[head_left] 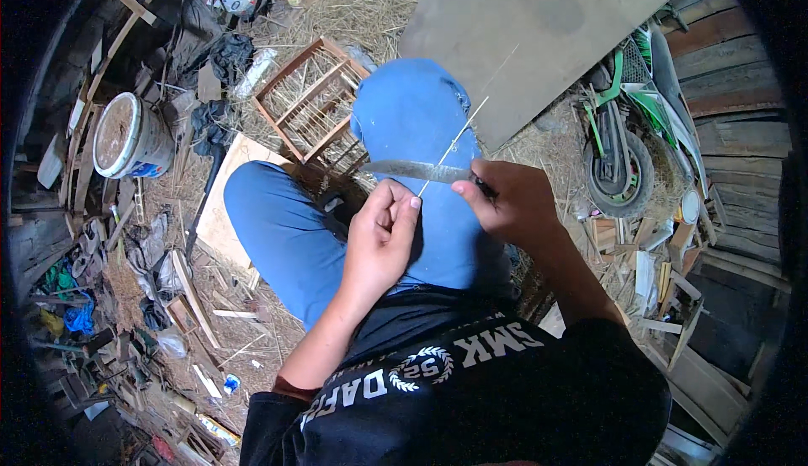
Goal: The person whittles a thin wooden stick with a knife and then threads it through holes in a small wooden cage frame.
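Covering the torso on the near side of the knife, a black shirt (497, 390) with pale printing fills the lower part of the view. The knife (408, 169) points its blade to the left and lies crosswise over the right thigh of the blue trousers (412, 100). The right hand (515, 203), at the right end of the knife, has its fingers curled around the handle; the thumb extends to the near edge of the blade. The left hand (383, 234), on the near side of the knife, has thumb and fingers drawn narrow — pinching the lower end of a thin stick (455, 143). The stick crosses the blade of the knife and slants away to the far right of it.

Left of the knife, beyond the bent left leg, lies a pale board (217, 213). Farther off, to the far left of the knife, stands a wooden frame (311, 94) with slim bars. Well to the left of the knife is a white bucket (147, 159). Well to its right are wood offcuts (644, 276) and a green-and-white motorcycle (623, 133) — near a plank wall (741, 142). Beyond the knife, a flat sheet panel (547, 28) borders loose straw (370, 11).
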Demonstrator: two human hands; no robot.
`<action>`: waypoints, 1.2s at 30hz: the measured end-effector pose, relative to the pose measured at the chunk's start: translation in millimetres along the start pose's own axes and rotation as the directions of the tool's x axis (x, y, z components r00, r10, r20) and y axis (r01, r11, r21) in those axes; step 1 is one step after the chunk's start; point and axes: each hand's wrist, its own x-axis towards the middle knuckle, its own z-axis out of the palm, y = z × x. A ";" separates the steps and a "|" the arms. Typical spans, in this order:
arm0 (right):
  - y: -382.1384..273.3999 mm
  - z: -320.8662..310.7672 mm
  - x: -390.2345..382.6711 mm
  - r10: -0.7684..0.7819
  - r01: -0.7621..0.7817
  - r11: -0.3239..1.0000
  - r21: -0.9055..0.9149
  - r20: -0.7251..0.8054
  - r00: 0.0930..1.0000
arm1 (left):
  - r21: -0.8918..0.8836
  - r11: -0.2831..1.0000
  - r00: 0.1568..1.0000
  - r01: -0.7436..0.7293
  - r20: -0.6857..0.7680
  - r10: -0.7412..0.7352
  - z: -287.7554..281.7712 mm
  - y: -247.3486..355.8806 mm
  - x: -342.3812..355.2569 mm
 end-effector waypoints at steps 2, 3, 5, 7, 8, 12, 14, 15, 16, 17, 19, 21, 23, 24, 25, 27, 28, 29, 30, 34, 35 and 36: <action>-0.7 -0.1 -0.2 0.041 -0.040 0.999 -0.034 0.031 0.999 | -0.012 1.000 1.000 0.012 -0.001 -0.012 -2.2 -1.9 -3.3; -0.8 -0.6 -0.4 0.080 -0.077 0.995 -0.062 0.053 0.995 | -0.001 1.000 1.000 0.017 0.012 -0.017 -5.6 -5.1 -6.0; 4.3 0.1 -0.4 0.083 -0.081 0.995 -0.061 0.040 0.996 | 0.011 0.997 0.996 0.077 0.049 -0.077 -15.8 -13.6 -16.4; 6.7 -0.7 -1.2 0.084 -0.083 0.995 -0.057 0.023 0.996 | -0.026 0.995 0.993 0.096 0.075 -0.094 -28.4 -25.9 -28.9; 7.3 -1.9 -1.9 0.107 -0.105 0.994 -0.040 0.034 0.994 | -0.061 0.991 0.989 0.115 0.101 -0.109 -33.6 -29.7 -34.0; 8.5 -6.7 -3.6 0.115 -0.116 0.993 0.008 0.082 0.990 | -0.072 0.990 0.986 0.122 0.123 -0.112 -43.3 -24.2 -43.6; 12.5 -3.2 -7.2 0.095 -0.098 0.994 0.042 0.059 0.994 | -0.073 0.991 0.987 0.116 0.119 -0.106 -41.2 -22.1 -41.2; 13.8 -0.6 -7.5 0.075 -0.078 0.994 0.081 0.039 0.996 | -0.072 0.991 0.988 0.113 0.112 -0.105 -39.9 -19.8 -38.1; 13.6 0.3 -7.7 0.069 -0.072 0.994 0.079 0.037 0.997 | -0.073 0.992 0.989 0.107 0.108 -0.099 -36.6 -16.7 -34.3; 13.2 0.8 -8.2 0.026 -0.028 0.998 0.056 0.029 0.999 | -0.085 0.992 0.990 0.093 0.114 -0.083 -31.0 -12.9 -29.1; 10.6 0.8 -8.7 -0.019 0.018 0.999 0.033 0.024 1.000 | -0.071 0.996 0.992 0.056 0.115 -0.048 -19.8 -8.2 -18.8; 6.1 -0.9 -7.3 -0.062 0.063 0.998 -0.021 0.037 0.997 | -0.109 0.993 0.994 0.040 0.108 -0.028 -8.5 -8.0 -7.9; 1.3 -3.2 -4.2 -0.035 0.039 0.997 -0.060 0.065 0.997 | -0.143 0.989 0.995 0.029 0.097 -0.015 -2.3 -5.8 -1.9; 0.1 -4.2 -3.6 -0.003 0.012 0.995 -0.102 0.090 0.996 | -0.144 0.989 0.995 0.031 0.100 -0.017 -2.2 -4.7 -1.9; 0.0 -4.0 -3.5 0.001 0.008 0.995 -0.102 0.091 0.996 | -0.163 0.984 0.993 0.071 0.109 -0.053 -3.4 -4.1 -2.2; 0.5 -3.5 -3.9 0.005 0.007 0.992 -0.123 0.092 0.996 | -0.182 0.977 0.988 0.114 0.122 -0.093 -5.9 -5.3 -2.3; 0.6 -3.5 -4.5 0.010 0.002 0.992 -0.124 0.093 0.996 | -0.174 0.979 0.987 0.106 0.134 -0.083 -7.4 -6.5 -2.2; 0.2 -3.5 -5.1 0.029 -0.016 0.991 -0.130 0.099 0.995 | -0.166 0.981 0.987 0.098 0.145 -0.073 -9.6 -7.8 -2.5; -0.2 -3.6 -5.3 0.046 -0.032 0.990 -0.134 0.105 0.993 | -0.166 0.981 0.986 0.100 0.146 -0.076 -12.6 -10.5 -4.6; -3.8 -4.6 -6.3 0.099 -0.089 0.988 -0.128 0.072 0.993 | -0.036 0.997 0.991 0.070 0.117 -0.065 -36.9 -28.1 -32.5; -2.7 -4.0 -7.3 0.097 -0.092 0.990 -0.105 0.046 0.994 | 0.006 0.997 0.992 0.076 0.105 -0.077 -44.5 -31.1 -40.7; -1.9 -3.8 -8.2 0.095 -0.094 0.992 -0.082 0.019 0.995 | 0.049 0.995 0.992 0.081 0.092 -0.085 -52.3 -32.7 -48.4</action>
